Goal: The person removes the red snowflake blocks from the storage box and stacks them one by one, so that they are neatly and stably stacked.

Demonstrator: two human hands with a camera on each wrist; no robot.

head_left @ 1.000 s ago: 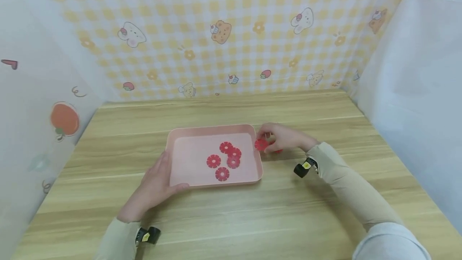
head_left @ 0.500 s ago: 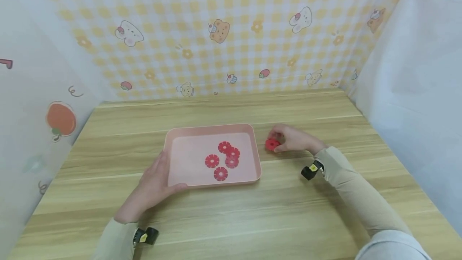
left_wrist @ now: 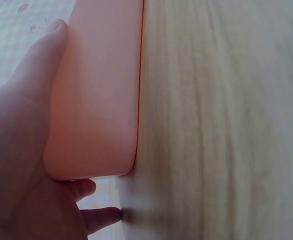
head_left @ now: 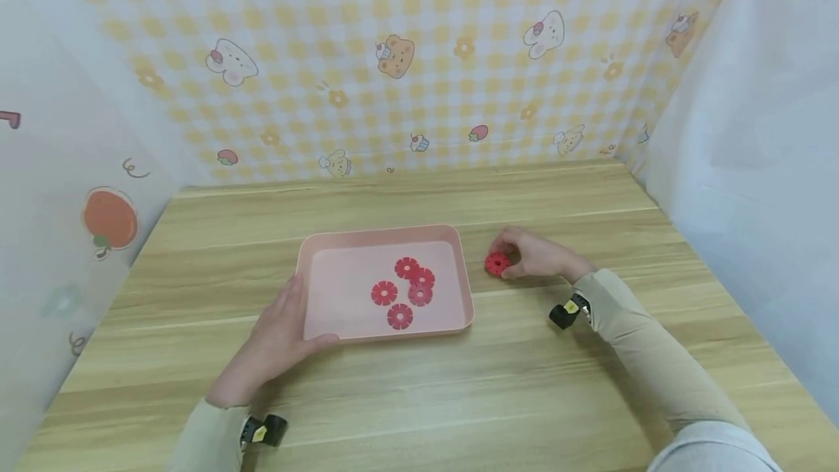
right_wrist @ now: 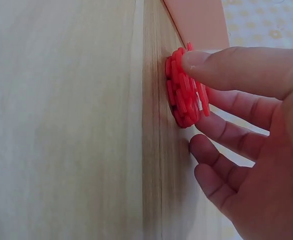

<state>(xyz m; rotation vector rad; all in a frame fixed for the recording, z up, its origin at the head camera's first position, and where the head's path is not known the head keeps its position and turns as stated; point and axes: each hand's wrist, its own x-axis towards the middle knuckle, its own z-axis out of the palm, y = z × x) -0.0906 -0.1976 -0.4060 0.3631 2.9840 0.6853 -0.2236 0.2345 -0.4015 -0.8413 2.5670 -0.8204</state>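
Observation:
A pink tray [head_left: 380, 237] stands on the wooden table, with several red notched interlocking discs [head_left: 384, 293] lying flat inside, some overlapping. My left hand [head_left: 275, 330] rests around its near left corner, thumb along the front wall and fingers straight against the left side. Just right of the tray, my right hand [head_left: 540, 253] pinches a red interlocking disc [head_left: 497, 264] at a small pile. The right wrist view shows that pile [right_wrist: 181, 95] as several discs loosely stacked on the table, with the thumb on their near edge and the index finger behind.
Behind the wooden table [head_left: 419, 399] hangs a yellow checked cloth [head_left: 432, 79] with cartoon prints. White sheets [head_left: 754, 130] border the table on both sides. Each wrist wears a small black camera [head_left: 565, 313].
My right hand has moved right, from the tray's right rim to the pile, while its disc has gone from upright beside the rim to over the stack. The left hand keeps its place.

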